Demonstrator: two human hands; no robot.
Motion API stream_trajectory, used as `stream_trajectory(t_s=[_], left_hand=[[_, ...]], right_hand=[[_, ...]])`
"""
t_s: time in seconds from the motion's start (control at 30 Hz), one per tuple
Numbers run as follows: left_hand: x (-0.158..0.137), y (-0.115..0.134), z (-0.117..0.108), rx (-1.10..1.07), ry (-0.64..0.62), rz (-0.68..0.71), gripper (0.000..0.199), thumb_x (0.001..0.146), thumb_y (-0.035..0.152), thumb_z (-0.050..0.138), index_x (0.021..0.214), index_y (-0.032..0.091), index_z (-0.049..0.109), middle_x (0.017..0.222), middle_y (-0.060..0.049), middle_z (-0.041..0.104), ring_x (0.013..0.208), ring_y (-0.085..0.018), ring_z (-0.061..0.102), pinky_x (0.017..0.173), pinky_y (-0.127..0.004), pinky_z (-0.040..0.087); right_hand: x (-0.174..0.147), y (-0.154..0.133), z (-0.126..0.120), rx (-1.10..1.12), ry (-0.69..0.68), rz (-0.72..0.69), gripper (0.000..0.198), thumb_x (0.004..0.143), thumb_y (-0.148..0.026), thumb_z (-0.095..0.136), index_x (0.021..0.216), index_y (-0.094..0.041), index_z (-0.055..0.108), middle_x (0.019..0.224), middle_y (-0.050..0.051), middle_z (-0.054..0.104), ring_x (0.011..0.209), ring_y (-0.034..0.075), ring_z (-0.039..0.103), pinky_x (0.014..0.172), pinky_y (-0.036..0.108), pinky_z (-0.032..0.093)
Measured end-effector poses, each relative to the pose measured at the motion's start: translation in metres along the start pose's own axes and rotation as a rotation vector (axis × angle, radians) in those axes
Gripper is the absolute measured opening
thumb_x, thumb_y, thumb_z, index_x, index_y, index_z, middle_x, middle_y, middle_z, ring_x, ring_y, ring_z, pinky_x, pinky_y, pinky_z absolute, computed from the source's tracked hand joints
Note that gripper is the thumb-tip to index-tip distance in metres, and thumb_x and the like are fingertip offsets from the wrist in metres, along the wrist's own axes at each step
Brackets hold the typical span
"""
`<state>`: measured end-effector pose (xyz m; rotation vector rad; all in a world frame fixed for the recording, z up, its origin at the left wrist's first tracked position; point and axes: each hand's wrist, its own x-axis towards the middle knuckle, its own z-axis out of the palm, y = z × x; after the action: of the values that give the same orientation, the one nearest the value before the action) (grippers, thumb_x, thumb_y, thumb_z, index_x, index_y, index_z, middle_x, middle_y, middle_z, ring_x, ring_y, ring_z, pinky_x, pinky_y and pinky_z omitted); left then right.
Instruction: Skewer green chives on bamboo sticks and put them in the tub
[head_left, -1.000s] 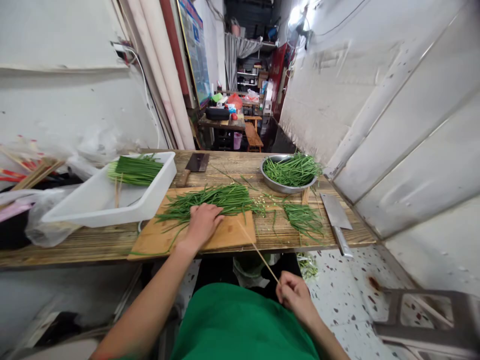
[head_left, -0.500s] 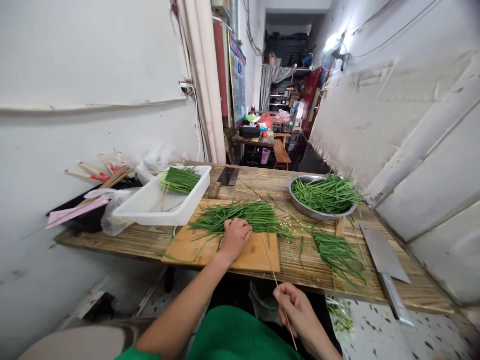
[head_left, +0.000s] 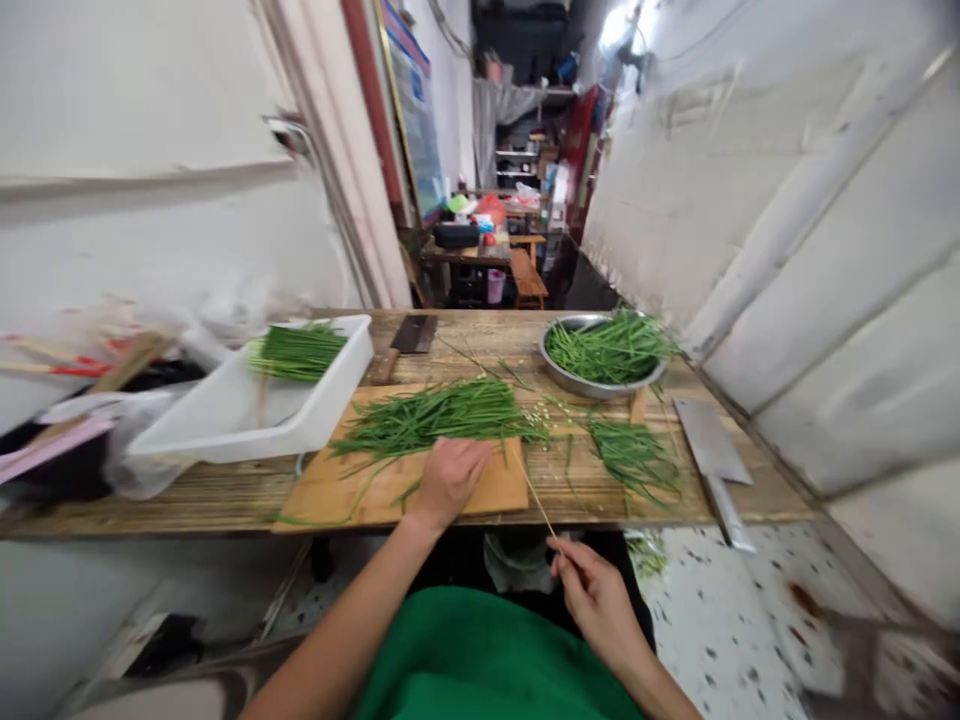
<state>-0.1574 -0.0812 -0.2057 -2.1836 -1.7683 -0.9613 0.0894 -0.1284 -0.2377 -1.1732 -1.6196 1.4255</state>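
Observation:
A long heap of green garlic chives point(head_left: 442, 410) lies across the wooden cutting board point(head_left: 405, 490). My left hand point(head_left: 448, 480) is over the board at the near side of the chives, fingers drawn together and pointing right; what they pinch, if anything, is too small to make out. Held between the thumb and fingers of my right hand point(head_left: 596, 590) is a thin bamboo skewer point(head_left: 538, 503), in front of the table edge. It slants up and left, its far end close to my left fingertips over the board.
A metal bowl of chives point(head_left: 604, 350) and a loose chive bunch point(head_left: 634, 460) lie to the right, beside a cleaver point(head_left: 712, 450) whose handle overhangs the edge. At left stands a white tray point(head_left: 315, 430) with bundled chives; behind the board lies another dark cleaver point(head_left: 414, 334).
The view has swung right, so the table's things sit further left. My left hand has come off the chives toward me, its fingers now nearer the skewer's end. The right hand keeps the skewer.

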Motion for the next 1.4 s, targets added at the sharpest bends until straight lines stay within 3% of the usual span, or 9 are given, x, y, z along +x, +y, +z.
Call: stream_trajectory(t_s=[0.2,0.33,0.47,0.63,0.9,1.23,1.4], left_hand=[[0.01,-0.005,0.007,-0.098,-0.081,0.034,0.02,0.086,0.026,0.047,0.091,0.023,0.066,0.094,-0.004,0.066,0.086,-0.016,0.058,0.076,-0.032,0.038],[0.01,-0.009,0.011,-0.118,-0.095,-0.068,0.02,0.083,0.031,0.05,0.086,0.023,0.067,0.091,-0.003,0.067,0.086,-0.017,0.059,0.079,-0.035,0.039],[0.011,-0.007,0.011,-0.162,-0.121,-0.108,0.023,0.083,0.036,0.05,0.083,0.022,0.067,0.092,-0.003,0.066,0.087,-0.018,0.058,0.081,-0.035,0.041],[0.013,-0.006,0.01,-0.143,-0.147,-0.11,0.023,0.085,0.031,0.046,0.092,0.02,0.065,0.088,-0.005,0.064,0.082,-0.017,0.056,0.077,-0.034,0.042],[0.013,-0.007,0.01,-0.146,-0.116,-0.117,0.022,0.083,0.031,0.048,0.085,0.02,0.066,0.083,-0.004,0.062,0.076,-0.016,0.055,0.073,-0.031,0.044],[0.015,-0.006,0.01,-0.204,-0.164,-0.121,0.022,0.084,0.028,0.047,0.086,0.019,0.066,0.08,-0.004,0.059,0.074,-0.014,0.054,0.069,-0.027,0.044],[0.015,-0.006,0.008,-0.196,-0.195,-0.121,0.022,0.085,0.028,0.046,0.085,0.019,0.066,0.08,-0.003,0.059,0.074,-0.014,0.054,0.07,-0.026,0.044]], right_hand=[[-0.001,-0.012,-0.001,-0.275,-0.092,-0.091,0.047,0.091,-0.029,0.026,0.136,-0.014,0.033,0.052,-0.002,0.054,0.04,0.011,0.048,0.043,0.018,0.038],[0.003,-0.018,0.004,-0.56,-0.078,-0.177,0.047,0.087,-0.018,0.031,0.133,-0.018,0.039,0.057,0.002,0.061,0.046,0.013,0.054,0.049,0.019,0.04],[0.005,-0.022,0.006,-0.693,-0.056,-0.197,0.047,0.085,-0.015,0.034,0.13,-0.021,0.044,0.069,0.005,0.068,0.053,0.015,0.06,0.054,0.02,0.042],[0.005,-0.025,0.004,-0.725,-0.048,-0.197,0.047,0.084,-0.014,0.034,0.13,-0.02,0.045,0.071,0.006,0.069,0.056,0.016,0.062,0.056,0.021,0.043],[0.009,-0.023,0.005,-0.687,-0.049,-0.175,0.047,0.086,-0.014,0.034,0.131,-0.021,0.044,0.071,0.005,0.069,0.056,0.016,0.062,0.057,0.021,0.044],[0.012,-0.015,0.01,-0.633,-0.022,-0.203,0.045,0.086,-0.016,0.034,0.129,-0.021,0.046,0.06,0.002,0.063,0.048,0.013,0.056,0.051,0.019,0.04],[0.011,-0.015,0.013,-0.609,-0.039,-0.202,0.045,0.086,-0.016,0.033,0.129,-0.019,0.046,0.064,0.003,0.065,0.05,0.014,0.057,0.053,0.02,0.041]])
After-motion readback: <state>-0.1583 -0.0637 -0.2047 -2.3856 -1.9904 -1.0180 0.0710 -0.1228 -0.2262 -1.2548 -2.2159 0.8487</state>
